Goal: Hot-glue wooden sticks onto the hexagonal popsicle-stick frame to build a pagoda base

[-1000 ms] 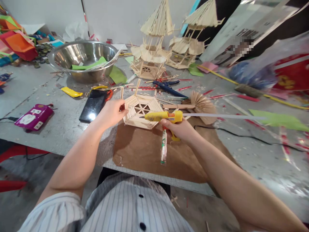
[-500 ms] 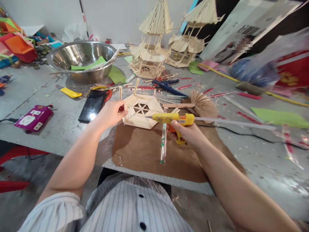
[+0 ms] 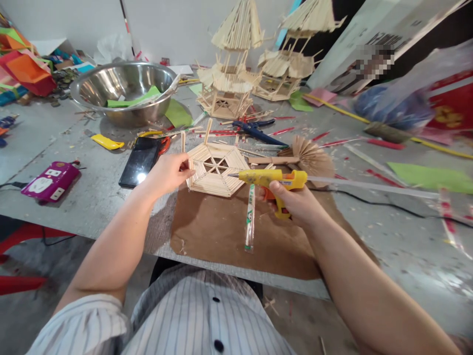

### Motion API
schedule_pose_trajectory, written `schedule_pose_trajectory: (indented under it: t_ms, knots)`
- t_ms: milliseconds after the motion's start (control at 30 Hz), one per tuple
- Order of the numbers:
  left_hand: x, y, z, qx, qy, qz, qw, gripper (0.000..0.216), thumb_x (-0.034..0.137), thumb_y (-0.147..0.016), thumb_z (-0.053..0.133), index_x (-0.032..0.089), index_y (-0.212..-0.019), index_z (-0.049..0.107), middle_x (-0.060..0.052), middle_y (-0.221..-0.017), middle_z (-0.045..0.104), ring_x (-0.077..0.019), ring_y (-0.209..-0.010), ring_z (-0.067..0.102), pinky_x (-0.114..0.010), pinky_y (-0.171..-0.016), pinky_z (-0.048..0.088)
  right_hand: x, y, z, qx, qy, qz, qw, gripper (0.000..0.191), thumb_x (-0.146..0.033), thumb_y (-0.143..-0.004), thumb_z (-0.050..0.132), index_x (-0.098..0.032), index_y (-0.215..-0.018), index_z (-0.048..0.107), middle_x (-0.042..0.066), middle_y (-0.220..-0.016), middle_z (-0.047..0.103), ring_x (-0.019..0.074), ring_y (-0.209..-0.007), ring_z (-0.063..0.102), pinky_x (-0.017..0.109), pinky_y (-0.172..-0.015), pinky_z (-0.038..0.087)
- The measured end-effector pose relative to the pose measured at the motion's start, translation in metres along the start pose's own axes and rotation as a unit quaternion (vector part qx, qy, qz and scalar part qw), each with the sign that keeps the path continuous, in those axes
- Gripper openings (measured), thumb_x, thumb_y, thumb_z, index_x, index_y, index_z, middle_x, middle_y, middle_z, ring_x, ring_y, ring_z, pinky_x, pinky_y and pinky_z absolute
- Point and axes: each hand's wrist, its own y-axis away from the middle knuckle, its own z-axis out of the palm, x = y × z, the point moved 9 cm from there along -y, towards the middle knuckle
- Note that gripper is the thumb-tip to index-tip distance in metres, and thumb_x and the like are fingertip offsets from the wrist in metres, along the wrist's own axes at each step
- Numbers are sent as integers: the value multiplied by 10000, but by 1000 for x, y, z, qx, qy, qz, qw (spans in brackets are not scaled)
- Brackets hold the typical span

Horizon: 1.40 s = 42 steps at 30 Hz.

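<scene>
A hexagonal frame of wooden sticks (image 3: 215,170) lies at the back edge of a brown paper sheet (image 3: 221,231). My left hand (image 3: 168,172) is closed on its left corner, pinching the sticks there. My right hand (image 3: 297,201) grips a yellow hot-glue gun (image 3: 271,180) by the handle. The gun's nozzle points left and hovers just off the frame's right edge. A long clear glue stick (image 3: 373,187) juts out of the gun's back to the right.
A black phone (image 3: 139,160), a purple power strip (image 3: 50,179), a yellow cutter (image 3: 108,143) and a steel bowl (image 3: 121,91) lie to the left. Two stick pagoda models (image 3: 236,69) stand behind. Blue pliers (image 3: 256,130), a paper fan (image 3: 312,159) and a wrapped stick (image 3: 250,217) are nearby.
My right hand has drawn the glue gun to the right, so its nozzle left the frame's middle and now sits off the right edge. My left hand has stayed on the frame.
</scene>
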Motion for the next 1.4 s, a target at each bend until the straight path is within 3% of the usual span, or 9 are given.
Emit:
schedule_pose_trajectory:
  t_ms: [433, 833, 1400]
  knots:
    - [-3, -1, 2, 3, 17, -2, 1000, 162, 265, -721, 596, 152, -630, 522, -5, -625, 595, -119, -593, 541, -246, -591, 402, -7, 2, -13, 32, -25, 1, 999, 468, -621, -527, 674, -181, -641, 562, -2, -542, 574, 62, -350, 445, 197, -306, 364]
    - [-19, -5, 10, -9, 108, -2, 994, 126, 264, -708, 601, 158, -677, 540, -22, -669, 625, -152, -678, 593, -284, -661, 459, -6, 2, -15, 38, -29, 19, 999, 495, -623, -485, 694, -178, -657, 563, -9, -540, 573, 61, -350, 449, 195, -309, 371]
    - [-11, -4, 10, -27, 49, 31, 998, 143, 292, -737, 555, 150, -722, 568, -24, -699, 630, -141, -665, 583, -259, -634, 437, -4, 0, -14, 22, -19, 10, 1000, 449, -601, -547, 674, -181, -656, 559, -3, -553, 574, 66, -358, 449, 200, -311, 367]
